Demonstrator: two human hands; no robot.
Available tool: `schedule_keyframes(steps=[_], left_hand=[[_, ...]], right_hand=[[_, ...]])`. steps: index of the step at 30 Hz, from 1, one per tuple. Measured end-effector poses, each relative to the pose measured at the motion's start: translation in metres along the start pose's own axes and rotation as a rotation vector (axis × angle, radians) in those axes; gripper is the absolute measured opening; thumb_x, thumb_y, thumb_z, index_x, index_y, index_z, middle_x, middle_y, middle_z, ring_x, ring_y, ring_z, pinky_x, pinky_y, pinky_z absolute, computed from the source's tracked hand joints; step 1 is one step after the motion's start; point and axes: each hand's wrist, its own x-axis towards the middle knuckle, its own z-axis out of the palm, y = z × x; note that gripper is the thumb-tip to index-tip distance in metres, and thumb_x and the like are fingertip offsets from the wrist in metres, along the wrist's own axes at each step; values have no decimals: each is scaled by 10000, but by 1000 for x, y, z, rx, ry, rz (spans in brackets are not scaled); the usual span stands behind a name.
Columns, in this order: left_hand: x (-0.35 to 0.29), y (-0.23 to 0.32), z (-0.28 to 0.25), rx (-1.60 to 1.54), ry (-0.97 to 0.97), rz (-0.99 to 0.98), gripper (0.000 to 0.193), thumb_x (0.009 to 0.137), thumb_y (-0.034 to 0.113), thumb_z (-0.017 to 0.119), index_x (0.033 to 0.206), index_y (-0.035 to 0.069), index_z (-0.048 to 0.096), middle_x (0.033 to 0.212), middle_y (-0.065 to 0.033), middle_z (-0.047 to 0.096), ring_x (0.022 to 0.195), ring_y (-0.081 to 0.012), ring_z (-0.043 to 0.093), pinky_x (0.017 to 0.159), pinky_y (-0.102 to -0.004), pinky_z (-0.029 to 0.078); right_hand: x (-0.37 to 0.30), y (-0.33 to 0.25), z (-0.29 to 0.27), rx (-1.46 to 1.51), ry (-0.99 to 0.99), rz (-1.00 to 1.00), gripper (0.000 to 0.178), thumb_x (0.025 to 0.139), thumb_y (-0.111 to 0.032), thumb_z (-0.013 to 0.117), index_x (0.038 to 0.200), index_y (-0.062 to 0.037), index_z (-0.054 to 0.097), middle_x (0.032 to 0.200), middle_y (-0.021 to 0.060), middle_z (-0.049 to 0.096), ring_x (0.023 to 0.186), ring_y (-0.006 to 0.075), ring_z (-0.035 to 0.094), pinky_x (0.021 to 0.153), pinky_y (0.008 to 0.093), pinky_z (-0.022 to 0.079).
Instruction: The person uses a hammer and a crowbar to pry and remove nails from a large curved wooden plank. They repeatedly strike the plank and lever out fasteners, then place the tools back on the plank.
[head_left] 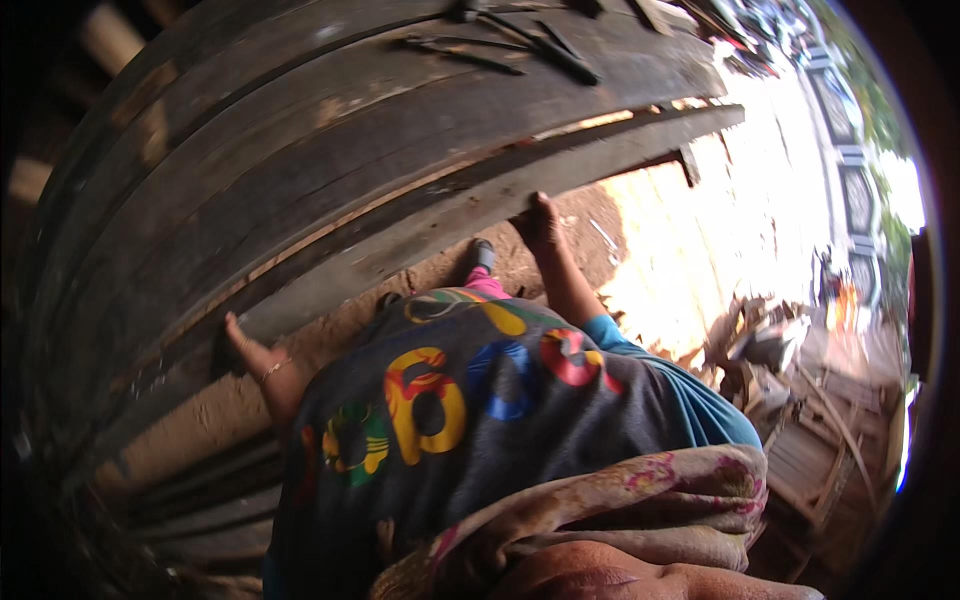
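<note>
A long, narrow wooden plank (440, 209) runs slantwise along the near side of a workbench made of wide dark boards (330, 160). My left hand (256, 358), with a thin bracelet at its wrist, grips the plank toward its left end. Its thumb points up along the near face; the other fingers are mostly hidden. Further along to the right, my right hand (541, 226) is closed on the plank's lower edge, thumb up, fingers tucked out of sight. A narrow gap separates part of the plank from the boards behind it.
Long-handled metal pincers (465, 55) and a dark bar-like tool (545, 50) lie on the far boards. A short wooden piece (689, 166) juts out below the plank's right end. Scrap wood (765, 375) is piled at the right. One shoe (482, 254) shows on the dirt floor.
</note>
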Motion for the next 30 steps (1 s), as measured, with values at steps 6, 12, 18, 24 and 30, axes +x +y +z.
schedule_keyframes(steps=[6, 12, 18, 24, 30], left_hand=[[26, -4, -23, 128, 40, 65, 747, 752, 520, 641, 1273, 11, 474, 1324, -171, 461, 1183, -315, 466, 1003, -484, 354], [9, 2, -12, 93, 104, 87, 703, 750, 484, 663, 1247, 15, 497, 1282, -163, 491, 1145, -314, 492, 966, -472, 398], [4, 6, 0, 24, 102, -6, 646, 762, 474, 669, 1202, 21, 531, 1252, -148, 522, 1122, -303, 515, 947, -468, 411], [-10, 5, -3, 1, 88, -18, 638, 750, 505, 691, 1183, 58, 550, 1196, -95, 556, 1080, -261, 534, 913, -429, 428], [22, -17, -19, -67, 100, 84, 600, 717, 393, 760, 1179, 70, 555, 1227, -82, 522, 1092, -208, 502, 893, -414, 447]], right_hand=[[-17, 5, 16, 56, 10, -20, 426, 789, -317, 684, 1141, -99, 579, 1253, 89, 568, 1218, 286, 477, 1049, 523, 311], [-21, 2, 26, 30, 20, -17, 509, 775, -327, 681, 1197, -72, 553, 1263, 107, 557, 1214, 299, 477, 1048, 507, 324], [-21, 1, 9, 3, -25, 46, 590, 755, -360, 702, 1242, -77, 528, 1294, 102, 527, 1214, 299, 471, 1045, 501, 334], [-15, -3, 17, -68, -47, 55, 561, 759, -392, 679, 1228, -124, 528, 1303, 78, 511, 1239, 290, 440, 1042, 516, 313], [-14, -8, 16, -139, -28, 37, 745, 762, -424, 672, 1375, -111, 389, 1389, 103, 425, 1299, 295, 379, 1065, 529, 292]])
